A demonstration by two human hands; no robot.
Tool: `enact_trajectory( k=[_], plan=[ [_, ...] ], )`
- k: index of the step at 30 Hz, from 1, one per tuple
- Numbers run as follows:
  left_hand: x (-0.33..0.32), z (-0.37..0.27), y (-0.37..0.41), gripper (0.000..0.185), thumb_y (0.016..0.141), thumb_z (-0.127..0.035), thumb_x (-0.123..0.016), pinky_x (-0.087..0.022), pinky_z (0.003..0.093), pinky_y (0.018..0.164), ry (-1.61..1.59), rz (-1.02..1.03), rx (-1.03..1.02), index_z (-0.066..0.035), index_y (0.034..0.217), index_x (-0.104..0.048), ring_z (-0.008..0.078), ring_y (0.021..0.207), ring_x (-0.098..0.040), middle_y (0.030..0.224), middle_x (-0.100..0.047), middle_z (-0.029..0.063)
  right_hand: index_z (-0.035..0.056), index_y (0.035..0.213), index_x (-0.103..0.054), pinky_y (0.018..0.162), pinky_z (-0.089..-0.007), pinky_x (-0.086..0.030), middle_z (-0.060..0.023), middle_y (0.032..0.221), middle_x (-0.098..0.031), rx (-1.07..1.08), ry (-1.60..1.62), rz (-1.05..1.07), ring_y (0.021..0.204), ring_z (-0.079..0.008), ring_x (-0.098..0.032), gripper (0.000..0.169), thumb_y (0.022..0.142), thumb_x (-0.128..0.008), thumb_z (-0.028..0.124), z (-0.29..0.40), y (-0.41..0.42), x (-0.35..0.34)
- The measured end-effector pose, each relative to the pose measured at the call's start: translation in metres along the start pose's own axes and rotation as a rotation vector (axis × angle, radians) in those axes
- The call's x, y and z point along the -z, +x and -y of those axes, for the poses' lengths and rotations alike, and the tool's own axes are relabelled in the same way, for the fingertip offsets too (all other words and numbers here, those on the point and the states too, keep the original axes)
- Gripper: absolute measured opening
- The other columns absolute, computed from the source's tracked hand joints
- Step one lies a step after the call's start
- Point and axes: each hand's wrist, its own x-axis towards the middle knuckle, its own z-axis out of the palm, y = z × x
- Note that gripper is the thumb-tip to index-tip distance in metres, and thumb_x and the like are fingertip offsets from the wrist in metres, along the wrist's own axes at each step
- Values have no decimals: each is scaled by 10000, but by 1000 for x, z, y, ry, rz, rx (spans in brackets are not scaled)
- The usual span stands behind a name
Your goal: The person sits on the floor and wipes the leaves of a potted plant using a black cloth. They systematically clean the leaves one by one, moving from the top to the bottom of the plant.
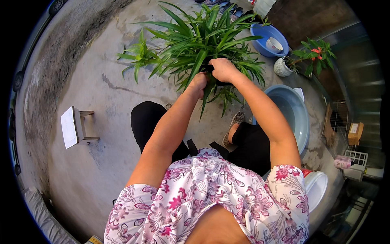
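A large bushy spider plant [201,45] with long green leaves stands on the concrete in front of me, its plantlets trailing to the left and below. My left hand [199,83] is at the plant's near edge, fingers curled in among the lower leaves; whether it grips a leaf is hidden. My right hand [222,69] reaches into the base of the plant from the right, fingers bent down by something dark, perhaps the pot's rim or soil. The leaves and my hands cover most of the pot.
A large blue-grey basin [300,119] stands close at my right. Beyond it are a white pot [282,67] with a red-flowered plant and a blue basin [258,39] holding a white bowl [274,44]. A small white-topped stool [69,127] is on the left, a white bucket [318,189] near my right elbow.
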Motion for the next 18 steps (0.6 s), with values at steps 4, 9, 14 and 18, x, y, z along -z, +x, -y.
enact_trajectory(
  k=[4,9,14,18],
  plan=[
    [5,-1,2,403,850,3,-447,-524,389,721,-70,35,24,-69,1246,-442,242,824,-612,960,-597,119,33,1001,-639,855,-442,-485,-196,1053,-635,-84,-80,17,1012,-354,-597,253,778,-549,112,10,7,-11],
    [-3,2,-3,209,855,-4,-447,-531,384,731,-134,-44,34,-36,1051,-512,250,823,-624,935,-603,127,56,1018,-642,850,-442,-483,-186,1060,-635,-120,-19,37,1016,-363,-591,259,775,-570,114,-6,7,-24],
    [5,15,3,163,840,8,-450,-528,357,675,-219,-45,59,-15,985,-520,242,745,-613,880,-595,118,61,1084,-641,865,-421,-480,-191,1060,-636,-88,13,108,1018,-357,-593,338,753,-585,103,12,-9,-14],
    [-14,12,-17,182,827,24,-458,-519,343,646,-192,-98,35,-19,990,-525,223,727,-606,859,-594,110,10,1073,-628,865,-420,-473,-231,1039,-628,-18,132,118,999,-379,-588,359,720,-595,68,-6,-17,-17]
  ],
)
